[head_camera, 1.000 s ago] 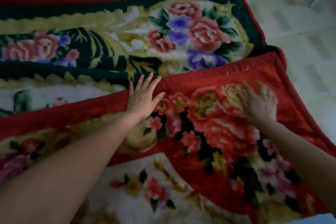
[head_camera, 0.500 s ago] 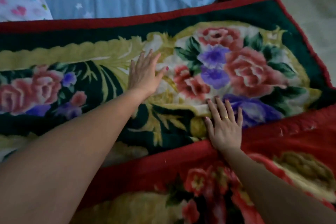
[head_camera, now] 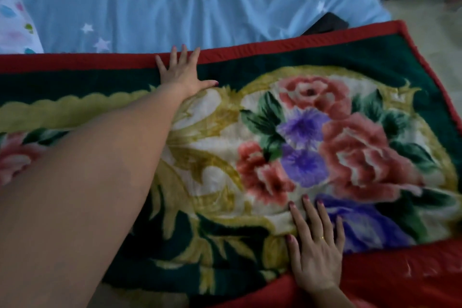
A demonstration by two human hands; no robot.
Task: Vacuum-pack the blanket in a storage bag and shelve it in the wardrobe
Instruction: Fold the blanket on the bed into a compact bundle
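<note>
We press both hands flat on a floral blanket [head_camera: 312, 137] spread over a bed with a pale blue sheet [head_camera: 175, 2]. Our left hand [head_camera: 181, 71] lies at the blanket's far edge, fingers straight and spread, their tips on the red border where it meets the sheet; it holds nothing. Our right hand [head_camera: 316, 250] rests nearer us, palm down and fingers straight, gripping nothing, its heel on a red folded layer of the same blanket and its fingertips on the cream and purple flowers. A ring [head_camera: 322, 238] shows on one finger of that hand. A dark object [head_camera: 330, 24], too blurred to identify, sits on the sheet just beyond the border. A patterned white cloth [head_camera: 15, 20] lies at far left, and pale floor [head_camera: 437, 27] shows at right.
</note>
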